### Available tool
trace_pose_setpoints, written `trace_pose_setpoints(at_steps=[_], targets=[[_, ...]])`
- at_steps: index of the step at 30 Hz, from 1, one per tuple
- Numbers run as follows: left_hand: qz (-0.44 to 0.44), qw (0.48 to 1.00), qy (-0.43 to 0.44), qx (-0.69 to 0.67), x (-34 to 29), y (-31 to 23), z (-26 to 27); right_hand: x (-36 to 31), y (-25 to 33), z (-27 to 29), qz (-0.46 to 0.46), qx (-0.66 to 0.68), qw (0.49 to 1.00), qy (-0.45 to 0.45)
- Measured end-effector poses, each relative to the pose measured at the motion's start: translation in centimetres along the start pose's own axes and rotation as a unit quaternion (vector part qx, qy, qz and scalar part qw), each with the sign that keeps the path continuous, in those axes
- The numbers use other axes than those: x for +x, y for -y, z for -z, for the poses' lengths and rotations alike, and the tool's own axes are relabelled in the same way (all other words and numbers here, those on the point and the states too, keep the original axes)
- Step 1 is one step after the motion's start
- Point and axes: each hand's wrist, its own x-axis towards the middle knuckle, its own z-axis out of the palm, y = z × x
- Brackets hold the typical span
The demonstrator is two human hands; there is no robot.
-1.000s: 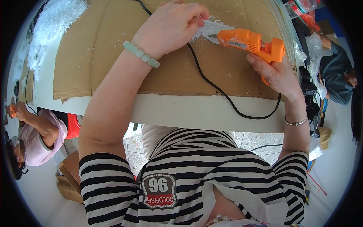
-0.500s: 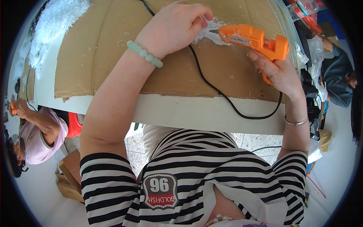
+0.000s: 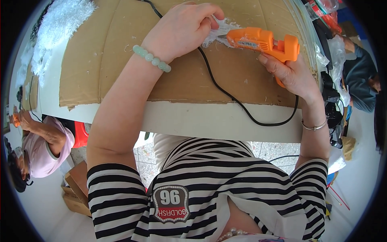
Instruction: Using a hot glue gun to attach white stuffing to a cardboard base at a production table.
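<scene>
My right hand (image 3: 293,74) grips an orange glue gun (image 3: 262,41) by its handle, nozzle pointing left. The nozzle tip reaches into a small piece of white fluffy fringe (image 3: 215,37). Wisps of white fibre cling to the gun's body. Beside the nozzle, my left hand (image 3: 185,30) has its fingers curled and pinched at the fringe's left edge; the fingertips are partly hidden behind the hand. A black cord (image 3: 225,90) runs from the gun's handle in a loop and passes under my left hand.
Brown cardboard (image 3: 133,86) covers much of the white table (image 3: 189,117). A heap of white fluffy material (image 3: 60,28) lies at the far left. At left sits a person in pink (image 3: 50,147), another in dark clothing (image 3: 360,78) at right. Clear plastic bags (image 3: 336,54) lie along the right.
The glue gun and my right hand have shifted slightly left and a little down. My left hand has moved slightly left, still at the white fringe.
</scene>
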Motion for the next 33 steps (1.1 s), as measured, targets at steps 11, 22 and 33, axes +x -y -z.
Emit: trace_pose_setpoints(at_steps=[11, 22, 33], targets=[[0.054, 0.998, 0.017, 0.015, -0.3, 0.5, -0.8, -0.5, -2.4, 2.1, 0.066, 0.223, 0.972, -0.035], [-0.028, 0.993, 0.005, 0.117, -0.4, 0.2, -1.8, 0.7, -5.4, 1.3, -0.001, 0.499, 0.857, -0.133], [-0.068, 0.972, 0.001, 0.224, -0.1, -0.1, -1.7, 1.6, -5.5, 0.5, -0.035, 0.561, 0.807, -0.184]])
